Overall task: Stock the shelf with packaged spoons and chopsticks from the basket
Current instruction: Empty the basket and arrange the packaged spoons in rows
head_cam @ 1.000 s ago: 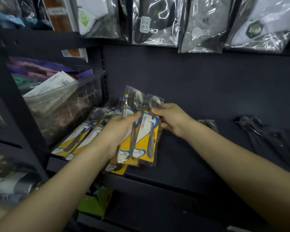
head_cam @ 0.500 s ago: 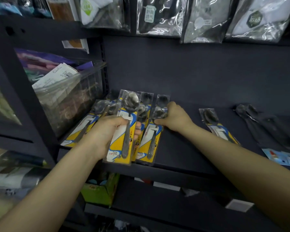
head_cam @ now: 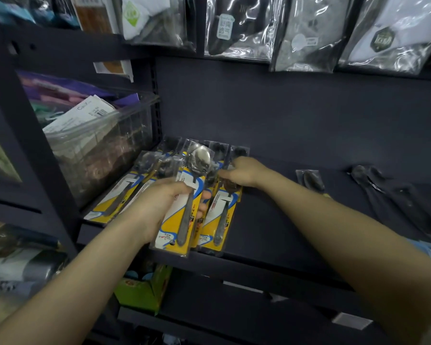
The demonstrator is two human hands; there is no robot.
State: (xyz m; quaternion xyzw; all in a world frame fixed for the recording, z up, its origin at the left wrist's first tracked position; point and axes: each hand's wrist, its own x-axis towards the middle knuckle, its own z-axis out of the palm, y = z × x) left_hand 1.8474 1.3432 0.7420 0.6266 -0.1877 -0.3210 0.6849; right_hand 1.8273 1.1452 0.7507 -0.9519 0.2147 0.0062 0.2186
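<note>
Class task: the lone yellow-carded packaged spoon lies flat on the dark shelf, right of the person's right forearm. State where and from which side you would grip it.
Judging by its pose, pinch the lone yellow-carded packaged spoon by its bowl end, coming from above and in front. Its near end is hidden behind the right forearm, and it lies flat on the dark shelf, with bare shelf either side.

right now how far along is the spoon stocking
Done: several yellow spoon packs already lie at the shelf's left end, plus one lone pack farther right. In hand: the left hand holds a spoon pack above the shelf's front edge, while the right hand presses a pack flat on the shelf. Left: much of the shelf is bare; the basket is out of view.
</note>
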